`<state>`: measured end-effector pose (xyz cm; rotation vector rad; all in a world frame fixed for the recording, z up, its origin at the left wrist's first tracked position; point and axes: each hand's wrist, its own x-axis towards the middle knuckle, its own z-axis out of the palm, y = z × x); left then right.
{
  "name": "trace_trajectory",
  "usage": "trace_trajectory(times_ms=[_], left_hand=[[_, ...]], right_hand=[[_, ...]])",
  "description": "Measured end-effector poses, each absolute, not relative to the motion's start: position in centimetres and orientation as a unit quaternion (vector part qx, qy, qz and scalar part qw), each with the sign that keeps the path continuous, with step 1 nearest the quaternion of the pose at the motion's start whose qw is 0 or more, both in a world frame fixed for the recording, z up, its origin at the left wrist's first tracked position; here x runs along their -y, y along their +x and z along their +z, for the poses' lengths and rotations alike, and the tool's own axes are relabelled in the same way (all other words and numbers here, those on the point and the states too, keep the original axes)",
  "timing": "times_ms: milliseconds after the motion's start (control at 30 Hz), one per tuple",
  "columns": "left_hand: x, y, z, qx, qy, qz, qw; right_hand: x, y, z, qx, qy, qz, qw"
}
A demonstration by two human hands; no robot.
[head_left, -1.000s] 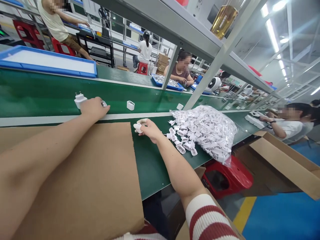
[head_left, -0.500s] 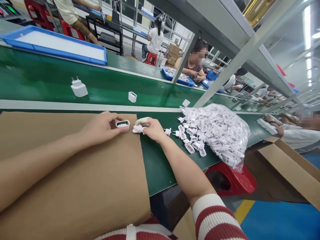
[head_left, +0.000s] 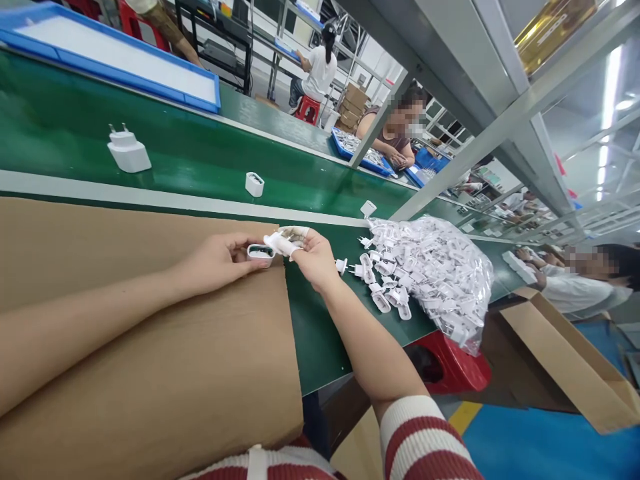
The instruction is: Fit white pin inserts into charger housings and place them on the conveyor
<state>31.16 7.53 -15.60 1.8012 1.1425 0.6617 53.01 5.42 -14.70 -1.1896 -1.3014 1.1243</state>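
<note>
Left hand [head_left: 221, 261]: we grip a case [head_left: 261, 253] between thumb and fingers, its open side showing, above the card [head_left: 165, 333]. Right hand [head_left: 316, 259]: we pinch a cap [head_left: 281, 244] at the case's right end; contact between the two parts is unclear. From the right hand, loose caps [head_left: 383, 283] lie toward 3 o'clock, the bag [head_left: 440, 273] beyond. From the left, we note a second case [head_left: 255, 185] at 1 o'clock, an adapter [head_left: 130, 153] at 10.
</note>
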Motion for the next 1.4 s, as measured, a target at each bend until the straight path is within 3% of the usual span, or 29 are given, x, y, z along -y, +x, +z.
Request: trace_trajectory(times_ms=[233,700,933,1167,1400], left_hand=[[-7.4,31.5,-15.8,-0.414,0.723,0.298,0.466],[-7.4,31.4,-15.9,-0.434,0.74,0.283,0.428],[-7.4,31.5,-15.8,-0.433,0.753,0.279,0.409],[-7.3,31.3,-15.3,-0.456,0.765,0.252,0.379],[-7.0,31.1,-14.3,-0.479,0.657,0.314,0.49]], right_hand=[[-4.1,52.0,-14.5,0.791,-0.463,0.136,0.376],[-5.2,52.4,-15.4,0.829,-0.454,0.051,0.321],[-5.1,52.6,-15.2,0.784,-0.452,0.092,0.415],[-5.0,51.7,-16.3,0.667,-0.451,0.299,0.511],[-4.9,51.6,-16.0,0.594,-0.491,0.329,0.545]])
